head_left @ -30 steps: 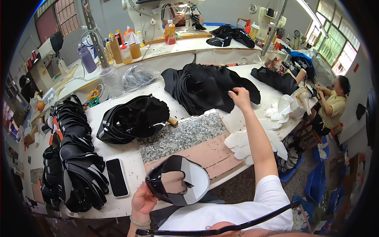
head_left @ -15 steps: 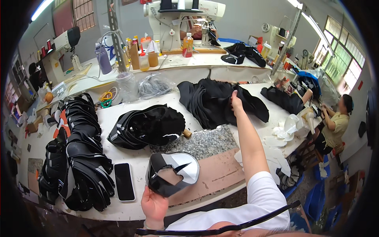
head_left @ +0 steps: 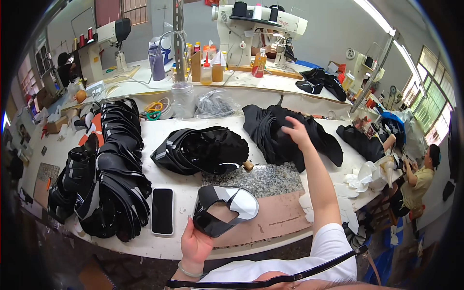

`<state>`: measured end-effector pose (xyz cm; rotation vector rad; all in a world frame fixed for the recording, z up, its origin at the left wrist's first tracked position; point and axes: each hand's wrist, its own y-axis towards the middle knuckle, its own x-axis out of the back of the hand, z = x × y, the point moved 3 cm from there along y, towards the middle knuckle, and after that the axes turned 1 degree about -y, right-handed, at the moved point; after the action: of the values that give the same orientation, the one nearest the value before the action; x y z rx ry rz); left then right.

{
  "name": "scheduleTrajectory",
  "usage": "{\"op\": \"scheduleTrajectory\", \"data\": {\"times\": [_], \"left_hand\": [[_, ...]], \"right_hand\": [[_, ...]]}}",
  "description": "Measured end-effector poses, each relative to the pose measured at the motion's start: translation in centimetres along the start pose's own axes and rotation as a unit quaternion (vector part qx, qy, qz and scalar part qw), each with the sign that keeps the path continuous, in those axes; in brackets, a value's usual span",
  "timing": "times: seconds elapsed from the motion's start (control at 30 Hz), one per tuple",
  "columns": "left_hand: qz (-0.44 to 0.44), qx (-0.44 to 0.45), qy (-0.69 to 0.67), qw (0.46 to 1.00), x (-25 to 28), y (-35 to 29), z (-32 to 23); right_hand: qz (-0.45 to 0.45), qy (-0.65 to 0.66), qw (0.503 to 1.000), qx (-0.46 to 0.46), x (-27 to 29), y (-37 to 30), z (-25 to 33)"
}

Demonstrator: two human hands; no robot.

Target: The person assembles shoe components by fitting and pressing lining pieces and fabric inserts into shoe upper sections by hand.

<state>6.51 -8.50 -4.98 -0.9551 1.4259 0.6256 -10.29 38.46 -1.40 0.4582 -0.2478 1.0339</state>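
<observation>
Shoe upper (head_left: 246,205): left hand (head_left: 196,244), closed, grips its edge; right hand (head_left: 297,133), half open, overlies stacked black pieces (head_left: 262,129), any hold indeterminable.

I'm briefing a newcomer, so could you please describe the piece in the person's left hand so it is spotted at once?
On the white worktable, find the speckled slab with a pinkish board before it. At the board's left end, the left hand holds the curved, open-centred piece. Unlike the mostly black stacks nearby, it is single, with a broad pale grey end.
</observation>
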Motion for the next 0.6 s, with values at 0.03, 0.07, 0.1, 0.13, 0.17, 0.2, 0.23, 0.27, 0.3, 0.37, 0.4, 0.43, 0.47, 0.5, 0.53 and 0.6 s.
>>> {"op": "scheduleTrajectory", "data": {"times": [0.03, 0.07, 0.1, 0.13, 0.17, 0.2, 0.23, 0.27, 0.3, 0.37, 0.4, 0.43, 0.47, 0.5, 0.53, 0.6], "left_hand": [[0.003, -0.003, -0.010, 1.000, 0.3, -0.1, -0.1], [0.002, -0.004, -0.011, 1.000, 0.3, -0.2, -0.1], [0.004, -0.001, -0.002, 1.000, 0.2, -0.3, 0.0], [0.006, 0.004, 0.006, 1.000, 0.0, -0.1, 0.1], [0.006, 0.004, 0.007, 1.000, -0.4, -0.3, 0.0], [0.019, 0.008, 0.010, 1.000, -0.8, -0.4, 0.0], [0.032, 0.012, 0.012, 0.999, -1.3, -0.5, 0.0], [0.030, 0.008, 0.012, 0.999, -1.5, -0.5, -0.1], [0.034, 0.002, 0.024, 0.999, -1.7, -0.6, -0.1], [0.031, 0.003, 0.034, 0.999, -1.9, -0.6, 0.4], [0.043, 0.009, 0.029, 0.999, -1.8, -0.2, 0.6], [0.053, 0.016, 0.026, 0.998, -1.7, -0.3, 0.7], [0.038, 0.016, 0.025, 0.999, -1.6, -0.3, 0.6], [0.057, 0.012, 0.000, 0.998, -0.7, -0.4, 0.3], [0.077, 0.008, -0.024, 0.997, 0.1, -0.6, 0.0], [0.035, -0.002, -0.008, 0.999, 0.8, -0.7, 0.0]], "right_hand": [[0.009, 0.072, 0.997, 0.002, 0.1, -1.0, 1.5], [0.014, 0.141, 0.990, 0.004, 0.4, -2.7, 3.9], [0.012, 0.168, 0.985, 0.043, 0.4, -4.4, 6.0], [0.010, 0.167, 0.985, 0.043, 0.2, -6.1, 7.2], [0.017, 0.131, 0.988, 0.084, -0.3, -7.9, 8.4], [0.024, 0.095, 0.987, 0.125, -0.9, -9.9, 9.5], [0.062, 0.066, 0.991, 0.102, -1.8, -11.9, 10.1], [0.103, 0.039, 0.991, 0.078, -3.2, -13.9, 10.6], [0.112, -0.010, 0.989, 0.091, -4.9, -16.0, 11.6], [0.121, -0.091, 0.979, 0.136, -7.0, -18.9, 11.8], [0.127, -0.116, 0.970, 0.172, -8.1, -19.7, 11.1], [0.129, -0.133, 0.968, 0.172, -9.0, -20.6, 10.7], [0.138, -0.126, 0.969, 0.164, -9.9, -21.3, 10.8], [0.162, -0.159, 0.961, 0.158, -11.0, -21.9, 11.1], [0.186, -0.193, 0.951, 0.152, -12.0, -22.5, 11.5], [0.193, -0.229, 0.939, 0.166, -13.3, -23.1, 11.9]]}}
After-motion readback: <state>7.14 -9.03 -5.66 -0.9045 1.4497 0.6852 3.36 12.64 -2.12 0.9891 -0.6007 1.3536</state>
